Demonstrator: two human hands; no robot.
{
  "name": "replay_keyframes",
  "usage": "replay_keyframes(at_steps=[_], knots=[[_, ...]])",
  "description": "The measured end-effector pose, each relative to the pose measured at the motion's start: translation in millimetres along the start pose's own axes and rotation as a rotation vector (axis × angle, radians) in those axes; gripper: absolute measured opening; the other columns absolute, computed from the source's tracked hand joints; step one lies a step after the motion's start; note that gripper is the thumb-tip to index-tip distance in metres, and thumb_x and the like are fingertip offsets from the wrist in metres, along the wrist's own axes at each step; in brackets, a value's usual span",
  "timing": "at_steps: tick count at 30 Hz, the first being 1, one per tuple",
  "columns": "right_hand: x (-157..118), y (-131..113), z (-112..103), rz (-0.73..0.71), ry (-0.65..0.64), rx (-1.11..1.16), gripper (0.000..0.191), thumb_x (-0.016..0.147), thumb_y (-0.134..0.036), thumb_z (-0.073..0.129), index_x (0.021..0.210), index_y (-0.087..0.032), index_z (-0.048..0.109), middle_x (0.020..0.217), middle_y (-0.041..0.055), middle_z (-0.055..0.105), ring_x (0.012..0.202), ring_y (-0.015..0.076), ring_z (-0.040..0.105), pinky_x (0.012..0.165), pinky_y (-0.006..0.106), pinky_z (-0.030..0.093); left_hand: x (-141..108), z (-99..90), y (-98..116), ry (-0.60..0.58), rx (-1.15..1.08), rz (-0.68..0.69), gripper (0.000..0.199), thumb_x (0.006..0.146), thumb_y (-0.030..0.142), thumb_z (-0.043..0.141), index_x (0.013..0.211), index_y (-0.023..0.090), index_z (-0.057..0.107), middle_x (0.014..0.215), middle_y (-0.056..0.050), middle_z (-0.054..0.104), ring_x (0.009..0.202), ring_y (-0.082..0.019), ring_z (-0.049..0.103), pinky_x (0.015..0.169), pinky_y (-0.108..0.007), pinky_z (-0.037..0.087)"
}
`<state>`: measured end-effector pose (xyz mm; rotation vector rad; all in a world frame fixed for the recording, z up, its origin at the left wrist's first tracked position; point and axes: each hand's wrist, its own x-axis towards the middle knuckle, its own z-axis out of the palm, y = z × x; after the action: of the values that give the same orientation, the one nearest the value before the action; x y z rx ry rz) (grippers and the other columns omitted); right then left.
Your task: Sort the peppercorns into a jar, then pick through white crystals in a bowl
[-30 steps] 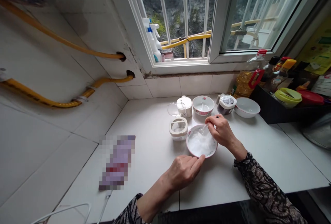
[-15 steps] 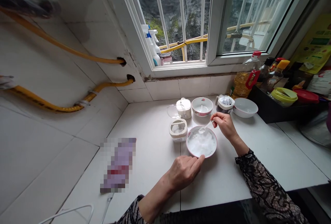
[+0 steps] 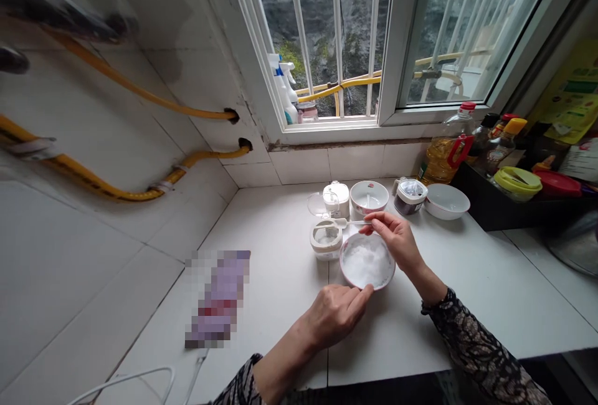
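A bowl of white grains stands on the white tiled counter. My left hand grips its near rim, the thumb and fingers closed on the edge. In my right hand a small white spoon is pinched by its handle, pointing left. The spoon's head is over or beside the top of a seasoning jar with a cream rim; I cannot tell whether it touches. Behind that jar sits a white jar with its clear lid raised. A flowered bowl holds another white spoon.
At the back right are a dark-filled jar, a white bowl and an oil bottle. A black box of bottles lies along the right. A blurred purple object and a white cable lie on the left.
My right hand has moved left with the spoon, from above the bowl to the cream-rimmed jar. The left hand still holds the bowl's rim. The view has shifted slightly.
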<state>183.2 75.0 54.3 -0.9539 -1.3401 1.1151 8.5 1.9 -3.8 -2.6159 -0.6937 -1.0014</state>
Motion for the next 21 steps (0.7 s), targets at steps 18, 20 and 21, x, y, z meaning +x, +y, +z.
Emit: replay_keyframes(at_steps=[18,20,21], knots=[[-10.8,-1.5,1.8,-0.191,-0.181,-0.285,0.018,0.092,-0.033,0.057,0.091,-0.022,0.071,0.074,0.0032,0.074,0.079,0.0216,0.069,0.079,0.037,0.051,8.4,-5.3,0.2,0.017,0.011,0.029,0.024,0.096,0.005,0.036,0.103,0.005,0.06,0.056,0.003,0.055,0.044,-0.01,0.052,0.038,-0.021,0.037],[-9.2,2.3,1.9,-0.133,-0.18,-0.232,0.018,0.091,-0.036,0.059,0.09,-0.021,0.07,0.073,0.0029,0.074,0.077,0.0207,0.069,0.077,0.036,0.052,8.1,-5.2,-0.1,0.007,0.011,0.026,0.025,0.096,0.006,0.036,0.103,0.005,0.06,0.056,0.003,0.055,0.044,-0.009,0.052,0.039,-0.02,0.038],[-7.9,4.2,2.2,-0.108,-0.172,-0.204,0.019,0.09,-0.037,0.06,0.09,-0.021,0.07,0.074,0.0029,0.073,0.076,0.0204,0.07,0.077,0.035,0.053,7.7,-5.1,-0.2,0.002,0.009,0.025,0.025,0.096,0.006,0.036,0.104,0.006,0.06,0.056,0.002,0.055,0.044,-0.009,0.052,0.039,-0.02,0.039]])
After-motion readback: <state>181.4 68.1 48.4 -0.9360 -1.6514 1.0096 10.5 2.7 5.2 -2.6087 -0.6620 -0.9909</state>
